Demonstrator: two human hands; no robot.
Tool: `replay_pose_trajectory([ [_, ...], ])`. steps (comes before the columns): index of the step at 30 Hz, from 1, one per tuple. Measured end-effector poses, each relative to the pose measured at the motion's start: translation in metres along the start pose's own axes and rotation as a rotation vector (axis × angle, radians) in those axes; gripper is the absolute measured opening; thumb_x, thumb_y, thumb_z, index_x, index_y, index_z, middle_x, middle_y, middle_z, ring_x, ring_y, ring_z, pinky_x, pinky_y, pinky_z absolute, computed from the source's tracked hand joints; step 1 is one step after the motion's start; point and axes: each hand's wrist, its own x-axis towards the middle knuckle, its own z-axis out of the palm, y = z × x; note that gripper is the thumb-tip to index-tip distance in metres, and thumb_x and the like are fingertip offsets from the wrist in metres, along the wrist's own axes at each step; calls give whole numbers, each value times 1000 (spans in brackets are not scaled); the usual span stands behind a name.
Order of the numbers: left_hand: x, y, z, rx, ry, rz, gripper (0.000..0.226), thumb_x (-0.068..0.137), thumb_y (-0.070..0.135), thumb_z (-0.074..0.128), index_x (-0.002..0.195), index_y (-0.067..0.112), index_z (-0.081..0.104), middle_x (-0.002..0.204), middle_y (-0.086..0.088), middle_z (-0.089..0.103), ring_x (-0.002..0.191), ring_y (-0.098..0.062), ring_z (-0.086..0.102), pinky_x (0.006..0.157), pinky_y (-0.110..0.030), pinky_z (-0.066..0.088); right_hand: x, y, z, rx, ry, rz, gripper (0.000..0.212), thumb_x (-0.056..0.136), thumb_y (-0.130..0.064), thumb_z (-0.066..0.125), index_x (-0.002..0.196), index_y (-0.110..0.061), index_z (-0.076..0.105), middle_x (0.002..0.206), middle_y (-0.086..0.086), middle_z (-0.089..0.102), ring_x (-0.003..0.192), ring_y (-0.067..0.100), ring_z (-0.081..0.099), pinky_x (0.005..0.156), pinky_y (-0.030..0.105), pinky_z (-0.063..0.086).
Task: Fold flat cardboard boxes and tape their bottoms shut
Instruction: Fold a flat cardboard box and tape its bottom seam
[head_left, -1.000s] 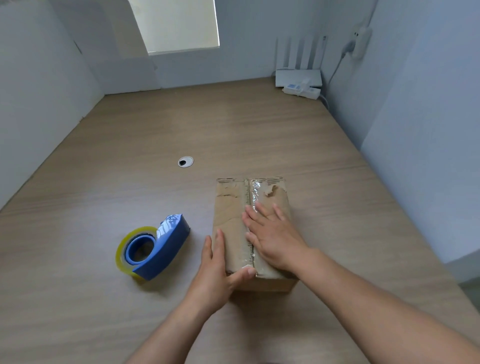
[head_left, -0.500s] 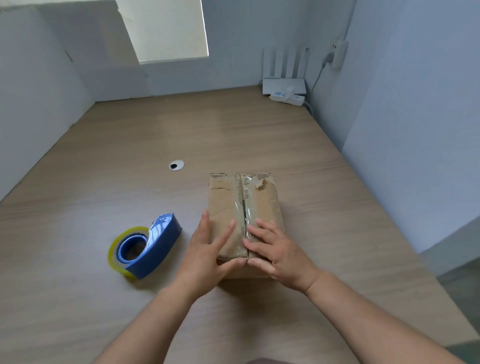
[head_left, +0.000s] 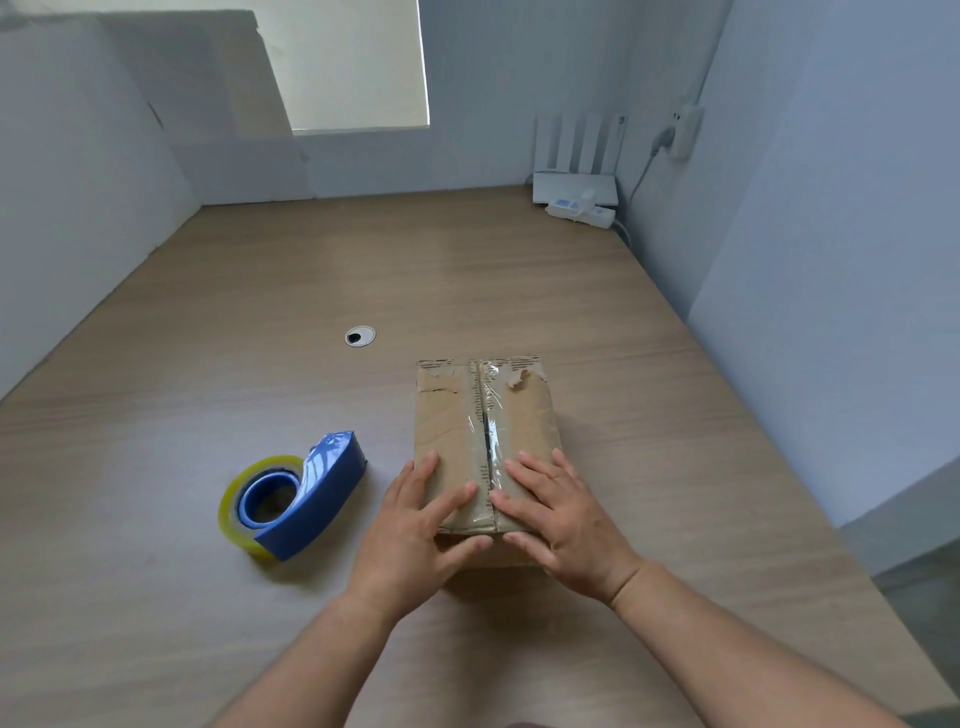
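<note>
Tape sits farthest left: a yellowish clear roll in a blue plastic dispenser (head_left: 291, 499), lying on its side on the pale wood-grain table (head_left: 156, 623), well apart from the hands. Further back, a small round cable hole with a silver rim (head_left: 359, 336) is set into the tabletop.

Next comes the left hand (head_left: 415, 535), laid flat on the near left part of a worn brown cardboard box (head_left: 467, 415). Its fingers (head_left: 452, 506) are straight and spread, and the thumb lies along the box's near edge. The box stands on the table just right of centre, with a strip of wrinkled clear tape (head_left: 492, 400) running down its middle seam.

The right hand (head_left: 561, 519) presses on the near right flap, its fingers (head_left: 535, 475) straight and apart and holding nothing. In the far right corner a white router with upright antennas (head_left: 574, 184) stands behind a white power strip (head_left: 584, 212).
</note>
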Motion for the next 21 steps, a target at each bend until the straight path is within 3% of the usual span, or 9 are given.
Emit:
replay_pose_trajectory([
  [4,-1,2,1,13,49,29,50,80,51,67,126,30,63,152,-7,34,142,-35,27,112,-45,32,2,-2,-4,98,-39,83,39,70,-30,82,106,-17,74,123,12,64,119,32,56,101,62,35],
  [6,2,4,-1,61,56,53,54,81,63,59,123,30,64,154,-2,26,146,-32,14,119,-45,14,10,1,-10,219,-14,163,26,75,-32,75,96,-17,76,115,8,68,113,24,61,103,49,41],
  [9,19,18,-12,167,30,101,74,75,82,29,119,31,60,157,11,7,147,-16,-14,117,-38,-13,33,20,-21,305,60,341,13,80,-16,71,91,-9,73,99,7,69,98,24,61,88,31,43],
  [12,43,32,-16,230,-98,153,85,79,82,19,148,33,27,160,10,-5,143,-10,-24,115,-33,-19,59,46,-23,227,-21,549,22,86,-18,66,107,-13,68,113,4,61,104,24,57,89,31,42],
  [14,54,33,-14,307,-188,179,88,81,81,16,153,32,9,160,8,-9,143,-10,-24,115,-36,-20,76,58,-19,216,-93,635,31,88,-24,62,118,-19,62,124,0,52,104,19,58,88,30,44],
  [21,51,8,-8,343,-234,170,87,80,83,19,152,38,5,158,14,-13,142,-9,-25,113,-34,-26,121,86,4,160,-200,711,46,89,-29,58,134,-31,51,124,3,46,114,22,50,90,31,42],
])
